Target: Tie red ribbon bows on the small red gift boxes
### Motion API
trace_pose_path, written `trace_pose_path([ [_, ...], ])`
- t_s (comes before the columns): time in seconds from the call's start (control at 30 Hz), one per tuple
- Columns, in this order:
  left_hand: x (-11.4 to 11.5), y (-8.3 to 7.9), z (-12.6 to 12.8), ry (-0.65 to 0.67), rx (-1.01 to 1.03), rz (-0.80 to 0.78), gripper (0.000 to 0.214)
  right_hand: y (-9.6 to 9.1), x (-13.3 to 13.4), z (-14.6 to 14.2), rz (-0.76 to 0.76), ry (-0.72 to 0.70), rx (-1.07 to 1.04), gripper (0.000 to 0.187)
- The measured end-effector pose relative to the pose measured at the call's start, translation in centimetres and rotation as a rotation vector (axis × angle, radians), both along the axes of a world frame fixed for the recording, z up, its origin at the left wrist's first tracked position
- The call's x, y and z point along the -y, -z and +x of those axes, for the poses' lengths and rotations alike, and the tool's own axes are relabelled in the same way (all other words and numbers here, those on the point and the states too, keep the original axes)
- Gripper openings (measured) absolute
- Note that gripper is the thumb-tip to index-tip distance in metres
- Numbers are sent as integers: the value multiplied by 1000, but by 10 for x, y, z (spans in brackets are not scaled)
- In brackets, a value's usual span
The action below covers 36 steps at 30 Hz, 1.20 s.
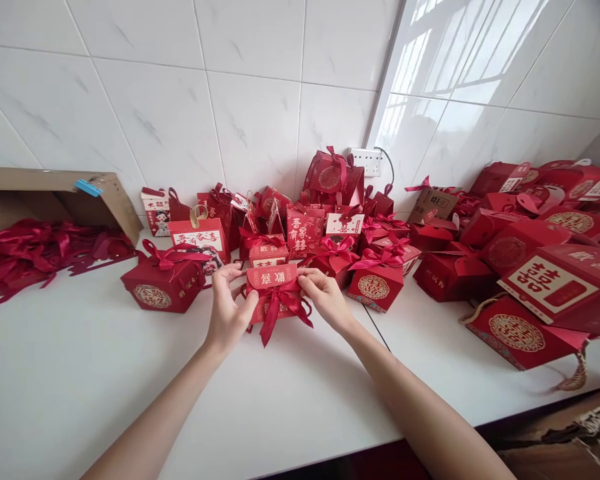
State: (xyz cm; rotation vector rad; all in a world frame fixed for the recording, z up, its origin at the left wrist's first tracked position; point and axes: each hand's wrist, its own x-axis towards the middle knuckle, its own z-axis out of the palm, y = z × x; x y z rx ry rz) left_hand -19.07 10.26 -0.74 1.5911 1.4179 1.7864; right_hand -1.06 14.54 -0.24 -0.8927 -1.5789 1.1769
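Between my two hands is a small red gift box (272, 275) with gold characters and a dark red ribbon bow (281, 300) tied across its front. My left hand (229, 303) grips the box's left side, thumb on the front and fingers behind. On the other side, my right hand (325, 293) pinches the upper right corner. The bow's tails hang down over the front edge. Another red box with a bow (165, 283) stands just left of my left hand. To the right of my right hand sits a bowed box with a round gold emblem (375, 288).
Many finished-looking red boxes (305, 230) crowd along the tiled wall. A cardboard carton (55, 180) at left spills loose red ribbons (45, 253). At right, more red boxes (565, 280) are piled up. A power strip (366, 161) is by the wall.
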Motion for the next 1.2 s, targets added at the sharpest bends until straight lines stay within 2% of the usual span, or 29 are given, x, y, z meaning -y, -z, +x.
trace_pose_path([
  [0.07, 4, -2, 1, 18, -138, 64, 27, 0, 1, -1, 18, -1, 20, 36],
  [0.17, 9, -5, 3, 78, -334, 77, 17, 0, 3, -1, 55, 12, 74, 34],
  [0.33, 8, -7, 6, -19, -375, 46, 11, 1, 3, -2, 70, 13, 90, 37],
  [0.43, 6, -7, 6, -48, -383, 44, 9, -2, 3, -2, -25, -31, 31, 34],
  [0.5, 6, -7, 6, -59, -379, 36, 9, -9, 6, 2, -54, 9, 4, 30],
  [0.6, 6, -8, 6, -66, -383, 33, 8, -23, 18, 9, 176, 238, 72, 23],
  [0.63, 7, -9, 6, -67, -390, 33, 8, -27, 24, 10, 250, 241, 121, 22],
  [0.67, 7, -9, 6, -68, -397, 35, 7, -30, 31, 11, 275, 165, 187, 23],
  [0.7, 7, -10, 6, -70, -403, 37, 6, -32, 38, 10, 245, 24, 270, 25],
  [0.77, 8, -11, 6, -77, -406, 33, 6, -32, 50, 5, 103, -289, 462, 32],
  [0.83, 8, -11, 6, -85, -393, 18, 6, -26, 57, -3, -24, -423, 615, 34],
  [0.9, 8, -12, 6, -88, -383, -5, 6, -19, 60, -12, -105, -399, 631, 30],
  [1.0, 7, -12, 6, -87, -378, -27, 7, -9, 60, -23, -198, -349, 527, 25],
  [1.2, 6, -12, 5, -91, -367, -50, 7, 1, 61, -32, -177, -369, 387, 29],
])
